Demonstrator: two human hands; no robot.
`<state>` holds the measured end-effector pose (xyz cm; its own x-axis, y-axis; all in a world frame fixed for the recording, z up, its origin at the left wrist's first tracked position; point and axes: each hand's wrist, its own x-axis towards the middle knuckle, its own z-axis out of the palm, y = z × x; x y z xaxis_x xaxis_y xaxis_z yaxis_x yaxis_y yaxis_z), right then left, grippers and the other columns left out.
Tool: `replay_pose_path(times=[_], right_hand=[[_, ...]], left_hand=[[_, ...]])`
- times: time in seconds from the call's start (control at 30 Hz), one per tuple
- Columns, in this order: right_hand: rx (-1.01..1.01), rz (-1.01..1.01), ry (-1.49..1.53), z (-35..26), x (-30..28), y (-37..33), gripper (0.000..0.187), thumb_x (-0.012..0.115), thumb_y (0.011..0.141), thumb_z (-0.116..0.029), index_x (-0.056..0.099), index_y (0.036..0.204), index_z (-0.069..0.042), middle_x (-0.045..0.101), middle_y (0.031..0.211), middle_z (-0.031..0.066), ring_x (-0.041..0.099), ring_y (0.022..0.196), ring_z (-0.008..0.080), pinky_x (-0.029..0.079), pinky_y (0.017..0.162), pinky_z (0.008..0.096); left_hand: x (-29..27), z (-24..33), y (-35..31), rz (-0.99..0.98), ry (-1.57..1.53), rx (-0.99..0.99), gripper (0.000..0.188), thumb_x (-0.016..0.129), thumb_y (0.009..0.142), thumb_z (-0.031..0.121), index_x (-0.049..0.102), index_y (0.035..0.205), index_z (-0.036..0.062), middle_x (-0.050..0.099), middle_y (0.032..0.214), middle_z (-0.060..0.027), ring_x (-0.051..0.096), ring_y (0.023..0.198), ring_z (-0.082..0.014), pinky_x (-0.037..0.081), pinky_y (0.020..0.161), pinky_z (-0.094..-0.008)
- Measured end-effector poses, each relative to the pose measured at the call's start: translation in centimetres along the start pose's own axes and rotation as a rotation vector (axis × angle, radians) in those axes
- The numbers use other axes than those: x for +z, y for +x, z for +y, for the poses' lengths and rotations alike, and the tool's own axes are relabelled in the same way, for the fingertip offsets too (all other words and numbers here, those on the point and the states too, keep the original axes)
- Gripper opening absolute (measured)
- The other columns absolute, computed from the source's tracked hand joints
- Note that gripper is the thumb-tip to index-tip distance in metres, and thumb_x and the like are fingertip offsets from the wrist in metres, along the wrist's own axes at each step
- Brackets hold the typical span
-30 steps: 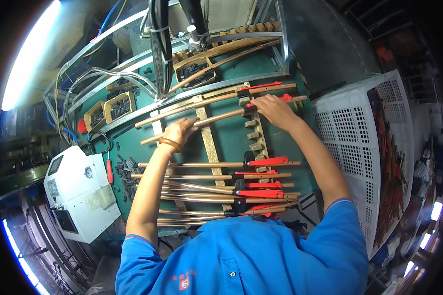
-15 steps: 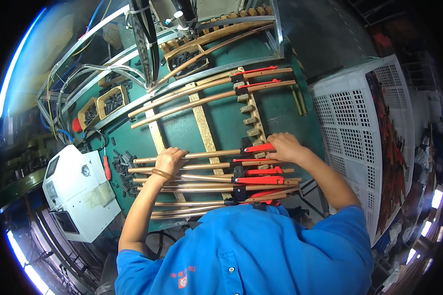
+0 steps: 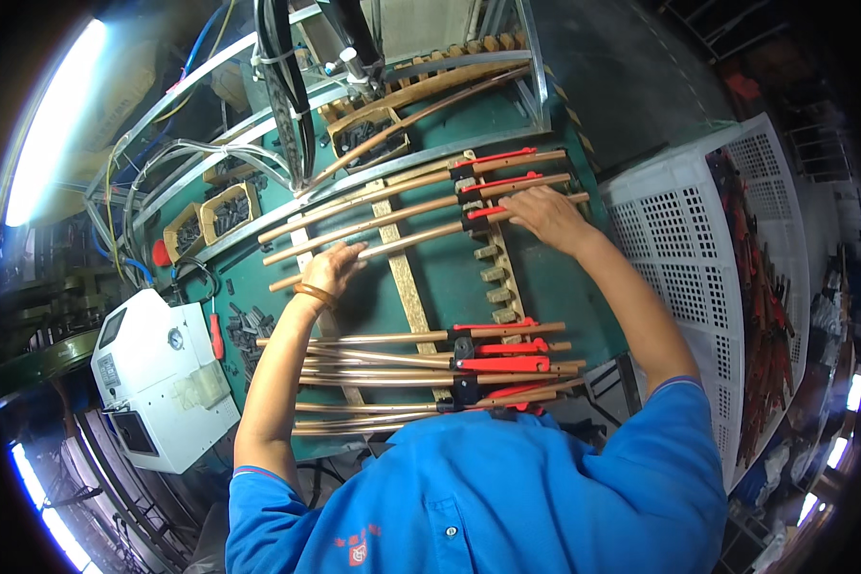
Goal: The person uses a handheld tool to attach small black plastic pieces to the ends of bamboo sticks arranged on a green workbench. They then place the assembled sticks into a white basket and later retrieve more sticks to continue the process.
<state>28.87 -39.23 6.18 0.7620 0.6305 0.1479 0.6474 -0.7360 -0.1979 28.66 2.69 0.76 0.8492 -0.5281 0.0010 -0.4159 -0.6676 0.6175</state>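
My left hand (image 3: 331, 269) is closed around a copper-coloured tube (image 3: 413, 240) near its left end. Near the other end, my right hand (image 3: 547, 219) grips the same tube, just right of its black clamp and red lever (image 3: 484, 212). This tube lies slantwise across wooden strips, below two similar tubes (image 3: 392, 218) that also carry black clamps and red levers. Close to my body lies a loose bunch of several more tubes (image 3: 373, 380), their red levers (image 3: 507, 364) toward the right. My fingertips are partly hidden under the tube.
A notched wooden strip (image 3: 500, 287) and a plain one (image 3: 404, 277) cross the green table (image 3: 584, 287). Small black parts (image 3: 247, 330), a red-handled screwdriver (image 3: 216, 337) and a white machine (image 3: 167, 378) are at left. A metal frame (image 3: 430, 148) runs behind; white crates (image 3: 674, 249) stand right.
Both hands have moved away from my body, carrying one tube from the near bunch to beside the two far tubes. The near bunch holds one tube fewer.
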Motion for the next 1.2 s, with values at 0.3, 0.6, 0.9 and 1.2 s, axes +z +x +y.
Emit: replay_pose_path(times=[0.3, 0.6, 0.9, 1.2], right_hand=[[0.073, -0.145, -0.156, 1.3, 2.1, 0.5, 0.021, 0.06, 0.084, -0.019, 0.058, 0.102, -0.008, 0.062, 0.088, 0.0069, 0.06, 0.091, 0.0232, 0.046, 0.082, 0.0345], [0.326, -0.34, 0.318, -13.6, -0.4, -4.1, 0.045, 0.074, 0.073, -0.025, 0.057, 0.11, -0.007, 0.058, 0.102, 0.0103, 0.054, 0.1, 0.0287, 0.046, 0.08, 0.0391], [0.085, 0.047, 0.248, -12.5, -1.5, -4.0, 0.029, 0.07, 0.074, -0.013, 0.06, 0.101, -0.006, 0.055, 0.087, 0.0065, 0.055, 0.088, 0.0243, 0.048, 0.08, 0.0343], [0.125, 0.036, 0.065, -5.3, -0.9, -1.6, 0.038, 0.068, 0.074, -0.004, 0.057, 0.111, -0.006, 0.058, 0.099, 0.0063, 0.055, 0.097, 0.0246, 0.047, 0.083, 0.0346]], left_hand=[[1.6, 0.1, 0.4, -0.015, 0.12, -0.053, 0.032, 0.064, 0.085, 0.018, 0.061, 0.117, 0.0114, 0.062, 0.099, -0.0155, 0.059, 0.089, -0.0379, 0.049, 0.078, -0.0431], [0.7, 3.7, -9.1, -0.312, 0.0, -0.165, 0.029, 0.07, 0.078, 0.027, 0.067, 0.101, 0.009, 0.064, 0.093, -0.0108, 0.061, 0.086, -0.0291, 0.048, 0.08, -0.0355], [-3.9, 6.2, -6.3, -0.096, -0.076, 0.047, 0.016, 0.069, 0.079, 0.018, 0.068, 0.093, 0.0103, 0.059, 0.074, -0.0089, 0.062, 0.07, -0.0289, 0.05, 0.061, -0.0393], [1.7, 6.1, -0.2, 0.132, -0.035, 0.046, 0.018, 0.073, 0.076, 0.017, 0.068, 0.09, 0.0076, 0.062, 0.079, -0.0099, 0.062, 0.075, -0.0317, 0.05, 0.064, -0.0386]])
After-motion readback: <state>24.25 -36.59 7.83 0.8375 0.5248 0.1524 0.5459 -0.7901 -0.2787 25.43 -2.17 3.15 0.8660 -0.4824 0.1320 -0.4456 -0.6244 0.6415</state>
